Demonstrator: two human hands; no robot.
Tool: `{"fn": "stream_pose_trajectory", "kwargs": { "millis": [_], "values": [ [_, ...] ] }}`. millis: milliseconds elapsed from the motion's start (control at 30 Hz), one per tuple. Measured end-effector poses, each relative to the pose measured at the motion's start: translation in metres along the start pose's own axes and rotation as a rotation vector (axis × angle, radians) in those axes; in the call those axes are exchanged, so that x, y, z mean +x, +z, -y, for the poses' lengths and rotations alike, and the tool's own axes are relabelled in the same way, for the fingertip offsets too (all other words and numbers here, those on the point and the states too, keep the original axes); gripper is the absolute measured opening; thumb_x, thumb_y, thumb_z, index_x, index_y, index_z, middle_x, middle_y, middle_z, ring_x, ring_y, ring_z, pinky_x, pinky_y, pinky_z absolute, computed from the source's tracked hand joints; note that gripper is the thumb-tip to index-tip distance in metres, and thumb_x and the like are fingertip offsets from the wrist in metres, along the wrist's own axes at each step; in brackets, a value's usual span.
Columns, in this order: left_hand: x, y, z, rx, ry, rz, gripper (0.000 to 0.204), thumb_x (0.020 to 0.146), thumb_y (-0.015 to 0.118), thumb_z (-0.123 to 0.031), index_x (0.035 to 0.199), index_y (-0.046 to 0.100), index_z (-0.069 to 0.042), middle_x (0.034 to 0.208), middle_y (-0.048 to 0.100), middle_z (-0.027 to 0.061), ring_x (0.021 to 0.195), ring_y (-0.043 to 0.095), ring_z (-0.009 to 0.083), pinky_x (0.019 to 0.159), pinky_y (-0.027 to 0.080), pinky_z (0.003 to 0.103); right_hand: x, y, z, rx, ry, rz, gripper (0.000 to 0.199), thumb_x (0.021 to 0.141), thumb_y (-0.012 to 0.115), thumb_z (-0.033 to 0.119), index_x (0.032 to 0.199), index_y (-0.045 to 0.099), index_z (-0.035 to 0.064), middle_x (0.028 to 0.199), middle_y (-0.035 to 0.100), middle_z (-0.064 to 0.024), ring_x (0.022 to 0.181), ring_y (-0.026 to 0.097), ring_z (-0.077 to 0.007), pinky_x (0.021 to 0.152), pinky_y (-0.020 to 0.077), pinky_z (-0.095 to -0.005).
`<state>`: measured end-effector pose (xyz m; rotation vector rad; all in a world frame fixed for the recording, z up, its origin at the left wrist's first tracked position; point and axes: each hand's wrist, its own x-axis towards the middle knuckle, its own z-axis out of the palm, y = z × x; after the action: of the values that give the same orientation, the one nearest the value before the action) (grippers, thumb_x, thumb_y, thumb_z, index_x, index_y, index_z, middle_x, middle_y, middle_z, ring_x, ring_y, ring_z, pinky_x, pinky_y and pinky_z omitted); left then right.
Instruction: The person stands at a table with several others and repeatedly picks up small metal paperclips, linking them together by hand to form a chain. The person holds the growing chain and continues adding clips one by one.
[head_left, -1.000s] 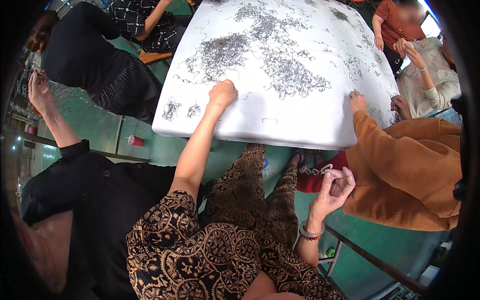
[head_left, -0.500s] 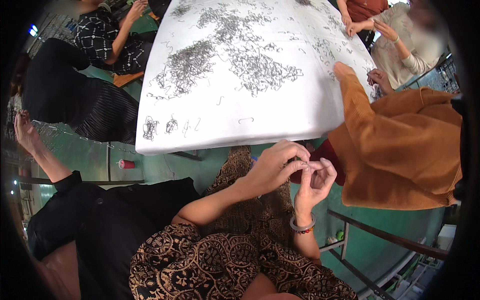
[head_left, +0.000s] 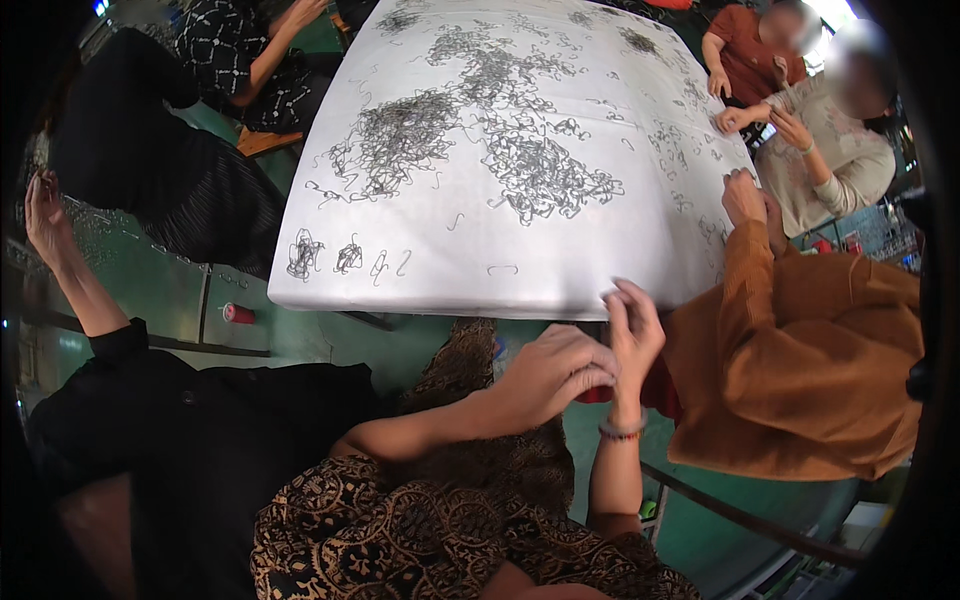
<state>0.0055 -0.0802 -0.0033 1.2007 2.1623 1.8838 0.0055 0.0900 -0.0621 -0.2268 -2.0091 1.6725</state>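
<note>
My left hand (head_left: 562,372) is held in front of the table's near edge, thumb and fingers pinched together. Whatever sits in that pinch is too small or hidden to make out. Beside it and a little farther out, touching or overlapping at the wrist side, my right hand (head_left: 636,345) points its fingers up toward the table edge. Those fingers are stretched and a little apart, their tips blurred; a bracelet circles the wrist. On the white-covered table (head_left: 560,285) lie a bracket-shaped wire piece (head_left: 502,268), an S-shaped wire hook (head_left: 455,221) and small tangled wire clumps (head_left: 304,254).
Large heaps of bent wire hooks (head_left: 545,170) spread over the table's middle and far part. A person in a brown jacket (head_left: 810,360) sits close on my right. A black sleeve (head_left: 200,440) is on my left. A red can (head_left: 238,313) stands on the green floor.
My right hand has parted from the left fingertips and moved up toward the table edge. My left hand has lowered slightly. The brown-sleeved arm has shifted right, and the view has tilted.
</note>
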Motion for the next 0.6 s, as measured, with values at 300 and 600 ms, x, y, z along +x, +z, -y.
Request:
{"fn": "stream_pose_trajectory", "kwargs": {
  "millis": [300, 600],
  "values": [
    [-0.006, 0.001, 0.013, -0.088, 0.053, 0.003, 0.008, 0.092, 0.06, -0.015, 0.096, 0.061, -0.009, 0.094, 0.063, 0.0026, 0.09, 0.058, 0.0239, 0.092, 0.041, 0.038, 0.129, 0.131, -0.102, -0.536, -0.205, 0.436, 0.019, 0.08, 0.065, -0.001, 0.096, 0.056, -0.0049, 0.087, 0.062, -0.0221, 0.086, 0.061, -0.0381, 0.076, 0.0502, -0.0457],
    [-0.005, 0.003, 0.022, -0.087, 0.051, -0.035, 0.006, 0.091, 0.06, -0.014, 0.096, 0.062, -0.01, 0.096, 0.064, 0.0027, 0.091, 0.058, 0.0242, 0.09, 0.042, 0.038, 0.13, 0.112, -0.088, -0.45, 0.001, 0.28, 0.016, 0.08, 0.06, -0.007, 0.096, 0.061, -0.0044, 0.08, 0.067, -0.0226, 0.07, 0.067, -0.0337, 0.065, 0.0533, -0.0406]
  ]
}}
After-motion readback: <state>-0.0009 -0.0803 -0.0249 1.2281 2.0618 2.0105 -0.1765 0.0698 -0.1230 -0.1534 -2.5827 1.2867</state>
